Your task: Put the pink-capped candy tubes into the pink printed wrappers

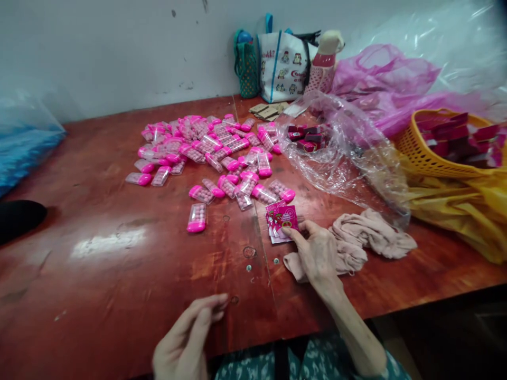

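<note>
The right hand pinches a few pink packets just right of centre, over a reddish wooden table. Taking the packets as the clock's middle, the left hand is at seven o'clock, loosely open; pink-capped boxes spread between ten and eleven; a yellow basket sits at two; a crumpled cloth at three.
</note>
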`<state>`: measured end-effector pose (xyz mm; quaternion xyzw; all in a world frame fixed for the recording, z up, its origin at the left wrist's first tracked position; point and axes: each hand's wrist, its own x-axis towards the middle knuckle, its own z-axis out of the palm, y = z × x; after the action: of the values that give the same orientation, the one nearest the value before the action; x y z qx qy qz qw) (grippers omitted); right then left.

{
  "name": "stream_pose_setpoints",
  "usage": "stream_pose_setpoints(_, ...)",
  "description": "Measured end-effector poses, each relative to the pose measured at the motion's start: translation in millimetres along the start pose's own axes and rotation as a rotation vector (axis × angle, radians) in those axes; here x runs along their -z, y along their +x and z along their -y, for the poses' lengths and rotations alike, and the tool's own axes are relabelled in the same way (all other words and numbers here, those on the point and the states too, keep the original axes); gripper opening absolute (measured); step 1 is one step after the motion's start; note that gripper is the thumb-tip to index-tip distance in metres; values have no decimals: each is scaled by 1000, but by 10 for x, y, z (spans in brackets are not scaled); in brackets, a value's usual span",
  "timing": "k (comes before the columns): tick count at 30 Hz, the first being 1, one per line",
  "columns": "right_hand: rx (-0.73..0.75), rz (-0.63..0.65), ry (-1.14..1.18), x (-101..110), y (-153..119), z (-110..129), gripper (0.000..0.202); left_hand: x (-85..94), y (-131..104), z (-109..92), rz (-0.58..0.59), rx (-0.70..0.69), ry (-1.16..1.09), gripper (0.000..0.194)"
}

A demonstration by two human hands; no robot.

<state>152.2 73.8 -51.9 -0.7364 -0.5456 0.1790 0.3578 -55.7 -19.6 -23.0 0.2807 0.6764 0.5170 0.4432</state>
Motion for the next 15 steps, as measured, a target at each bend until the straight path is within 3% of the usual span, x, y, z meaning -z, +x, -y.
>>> stream_pose_setpoints(2,-3,-9,-6,11,7,16,31,-318,45,-111,136,-114,164,12)
stream_pose_setpoints(5,39,7,-2,25,11,17,30,-762,125,-221,287,-415,316,16)
stream_pose_setpoints(8,74,34,34,47,2,-13,25,-1058,226,-268,382,-627,395,26)
stream_pose_setpoints(11,63,-4,94,94,-31,-27,23,-1177,306,-296,371,-600,359,26)
stream_pose_setpoints(13,54,-31,162,134,-70,0,22,-1194,338,-318,334,-501,253,28)
stream_pose_setpoints(15,73,20,251,173,-114,60,20,-1195,353,-345,356,-371,116,37)
